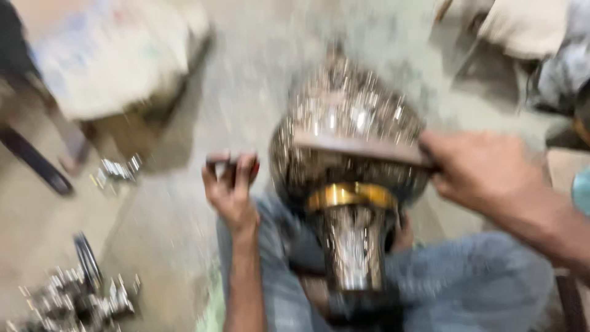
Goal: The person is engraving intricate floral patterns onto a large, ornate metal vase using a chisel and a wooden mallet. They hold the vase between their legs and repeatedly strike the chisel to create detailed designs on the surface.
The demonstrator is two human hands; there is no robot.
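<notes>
Between our knees stands the shiny metal piece (pixel 350 184), a rounded, studded dome on a narrow stem with a gold-coloured band (pixel 351 195) around its neck, and it sits closest to us, its stem pointing down toward our lap. Our right hand (pixel 476 169) is closed on a flat reddish-brown bar (pixel 362 147) that lies across the dome, touching its upper face. Our left hand (pixel 230 187) is raised just beside the dome, on its left, fingers curled around a small dark tool (pixel 221 163) with a touch of red at one end; the blur keeps us from telling what kind of tool it is.

We judge that we are working on the dome's surface, with the bar pressed against it and the small tool held ready. As we read it, the next move calls for a steady grip on the bar and keeping the piece braced between our legs so it does not turn.

Farther out, on the concrete floor (pixel 246 92), small bright metal parts (pixel 117 171) lie to the left, a larger heap of metal pieces (pixel 74 301) sits at the lower left, and a pale box (pixel 104 55) stands beyond.
</notes>
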